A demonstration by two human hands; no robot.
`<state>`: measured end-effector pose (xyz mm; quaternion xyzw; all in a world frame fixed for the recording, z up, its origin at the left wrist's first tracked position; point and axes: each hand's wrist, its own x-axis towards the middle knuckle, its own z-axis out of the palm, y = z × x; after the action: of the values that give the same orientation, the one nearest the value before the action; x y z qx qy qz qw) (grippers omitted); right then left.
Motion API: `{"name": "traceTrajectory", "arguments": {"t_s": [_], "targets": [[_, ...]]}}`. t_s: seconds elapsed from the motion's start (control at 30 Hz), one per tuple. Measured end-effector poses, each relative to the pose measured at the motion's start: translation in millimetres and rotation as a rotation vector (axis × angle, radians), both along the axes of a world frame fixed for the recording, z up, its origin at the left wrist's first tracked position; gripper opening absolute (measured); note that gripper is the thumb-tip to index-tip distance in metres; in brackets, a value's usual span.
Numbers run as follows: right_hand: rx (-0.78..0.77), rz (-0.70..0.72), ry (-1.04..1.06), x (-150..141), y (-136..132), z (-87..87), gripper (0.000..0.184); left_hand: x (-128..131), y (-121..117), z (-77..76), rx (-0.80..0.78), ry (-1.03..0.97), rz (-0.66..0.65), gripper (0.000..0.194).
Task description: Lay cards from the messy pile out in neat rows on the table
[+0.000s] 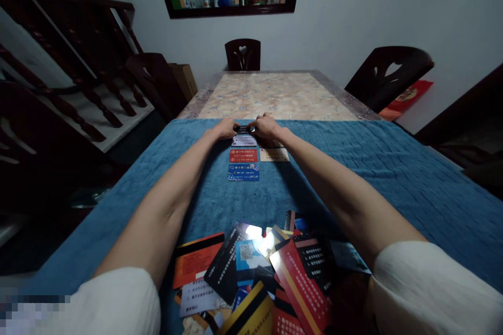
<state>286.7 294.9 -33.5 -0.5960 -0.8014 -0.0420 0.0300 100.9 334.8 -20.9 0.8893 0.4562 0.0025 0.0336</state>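
Observation:
A black card [243, 129] lies at the far end of a column of cards on the blue cloth. My left hand [225, 129] has its fingertips closed at the card's left edge. From the other side, my right hand [266, 126] grips the right edge with bent fingers. Nearer to me in the same column come a pale lilac card [244, 141], a red card [243, 155] and a blue card [243, 172]. Beside the red one is a cream card [274, 155]; another card above it is partly covered by my right hand.
Close to my body lies a loose heap of cards, among them an orange card [199, 259], a yellow card [251, 314] and a red striped card [299, 282]. The blue cloth [334, 167] covers the near part of the patterned table [271, 95]. Dark wooden chairs [389, 76] surround it.

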Motion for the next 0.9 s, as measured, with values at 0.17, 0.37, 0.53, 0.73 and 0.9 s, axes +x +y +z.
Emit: {"name": "traceTrajectory", "arguments": {"t_s": [0.17,0.37,0.53,0.73,0.9], "targets": [[-0.009,0.012,-0.03,0,-4,3.4,0.045,-2,-2,3.2,-0.011,-0.02,0.018,0.044],[0.043,0.066,-0.007,11,-13,12.3,0.046,-4,-13,3.1,0.032,-0.075,0.057,0.039],[0.085,0.133,0.016,25,-33,22.0,0.04,-8,-30,1.1,0.096,-0.133,0.065,0.035],[0.075,0.187,0.025,41,-70,23.3,0.034,-14,-59,3.7,0.162,-0.206,0.059,0.036],[0.095,0.195,0.065,52,-107,20.9,0.032,-14,-96,9.6,0.156,-0.215,0.018,0.035]]}}
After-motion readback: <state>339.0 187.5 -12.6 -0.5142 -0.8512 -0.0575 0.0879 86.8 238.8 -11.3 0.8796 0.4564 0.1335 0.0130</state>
